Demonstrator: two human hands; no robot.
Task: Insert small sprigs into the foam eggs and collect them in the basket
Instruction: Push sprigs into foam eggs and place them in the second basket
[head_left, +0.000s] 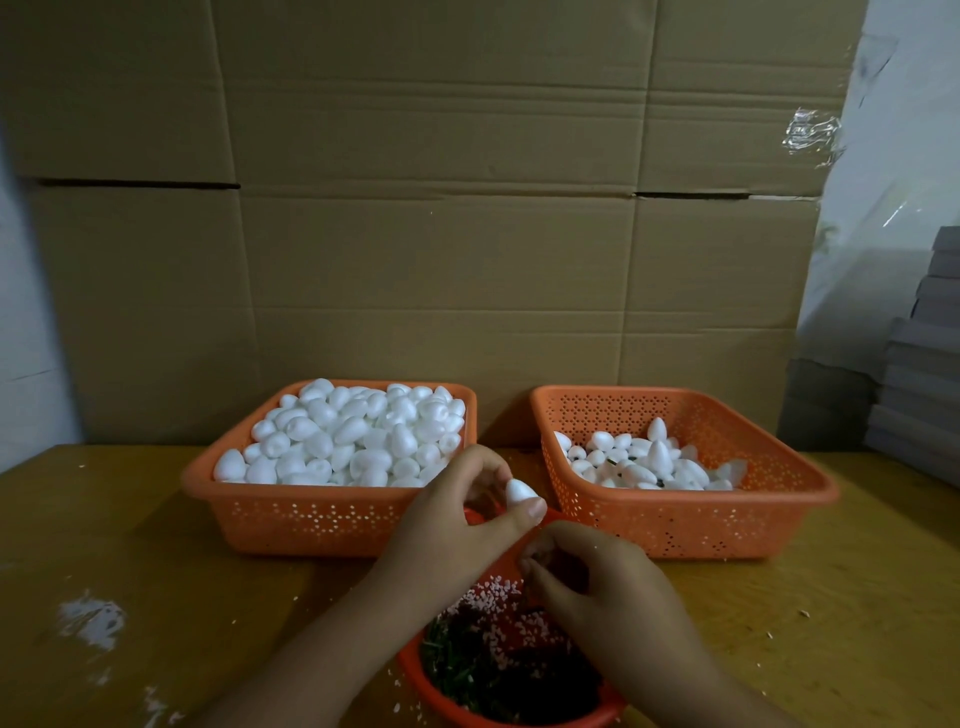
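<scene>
a foam egg (519, 491) was pinched in the left hand (457, 525) above the sprig bowl (519, 719), right hand (592, 577) fingers were curled over the bowl, its grip could not be told

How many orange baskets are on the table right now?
3: a full one back left, a part-filled one back right, and a near one holding sprigs, partly hidden under the hands.
</scene>
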